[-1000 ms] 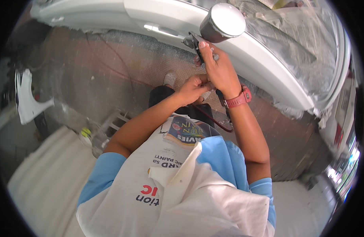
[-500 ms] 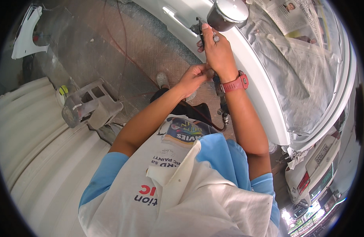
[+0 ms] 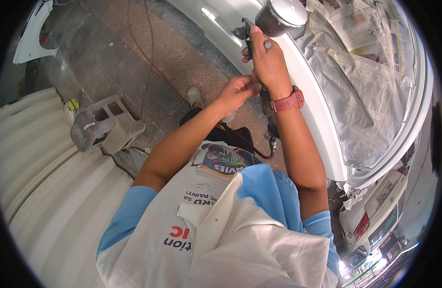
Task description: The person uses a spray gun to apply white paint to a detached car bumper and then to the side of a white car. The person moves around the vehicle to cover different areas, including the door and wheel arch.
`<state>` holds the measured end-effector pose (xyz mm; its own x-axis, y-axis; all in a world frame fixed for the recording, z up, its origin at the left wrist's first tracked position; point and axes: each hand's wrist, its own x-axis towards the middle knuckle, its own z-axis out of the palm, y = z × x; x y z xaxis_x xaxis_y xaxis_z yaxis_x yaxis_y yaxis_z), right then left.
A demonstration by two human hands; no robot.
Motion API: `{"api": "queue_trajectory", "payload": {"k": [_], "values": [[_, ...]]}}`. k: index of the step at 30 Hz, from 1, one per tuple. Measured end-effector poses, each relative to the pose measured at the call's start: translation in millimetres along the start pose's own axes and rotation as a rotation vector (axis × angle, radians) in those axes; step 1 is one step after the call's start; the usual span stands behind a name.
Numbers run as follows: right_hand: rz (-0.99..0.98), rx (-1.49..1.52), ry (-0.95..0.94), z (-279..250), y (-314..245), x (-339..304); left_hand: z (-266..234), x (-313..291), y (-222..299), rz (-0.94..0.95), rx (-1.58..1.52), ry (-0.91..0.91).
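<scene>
1. From twelve to four o'clock: white car body [image 3: 314, 113], partly covered with newspaper [image 3: 348, 29] and thin film [image 3: 367, 153].
2. Toward nine o'clock: grey moulded part [image 3: 114, 128].
3. At one o'clock: spray gun [image 3: 248, 41], close beside the car body.
4. Also at one: right hand [image 3: 271, 62], clamped around the spray gun.
5. Just past twelve: left hand [image 3: 237, 93], thumb and fingers nearly together; impossible to tell whether clamped on anything.
6. Toward two: red wristwatch [image 3: 288, 102].

the spray gun [image 3: 278, 21] caught a bright gleam on its lid; well left of it the floor [image 3: 96, 48] lay dimmer, and far below, rightward, daylight burned out white. around it, fisheye edges bowed into black.
</scene>
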<state>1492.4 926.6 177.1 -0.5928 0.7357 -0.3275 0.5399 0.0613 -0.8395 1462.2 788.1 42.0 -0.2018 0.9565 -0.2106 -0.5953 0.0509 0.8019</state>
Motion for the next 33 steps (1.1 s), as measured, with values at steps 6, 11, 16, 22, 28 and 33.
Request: {"api": "queue_trajectory", "payload": {"k": [6,11,16,22,28,33], "values": [[0.007,0.032,0.081,3,4,-5,7,-3,-4,-0.030,-0.063,-0.003],[-0.014,0.068,0.036,2,-8,1,0,0,6,0.019,-0.060,0.001],[-0.023,0.141,0.048,0,-16,-2,1,1,12,0.025,-0.053,0.001],[0.091,0.098,0.045,-16,-4,-25,24,-7,-8,-0.028,-0.105,-0.089],[0.017,0.126,0.055,-17,16,-58,24,-37,-50,-0.251,-0.039,-0.275],[0.015,0.185,-0.008,-19,20,-57,-5,-73,-109,-0.529,0.572,-0.741]]}}
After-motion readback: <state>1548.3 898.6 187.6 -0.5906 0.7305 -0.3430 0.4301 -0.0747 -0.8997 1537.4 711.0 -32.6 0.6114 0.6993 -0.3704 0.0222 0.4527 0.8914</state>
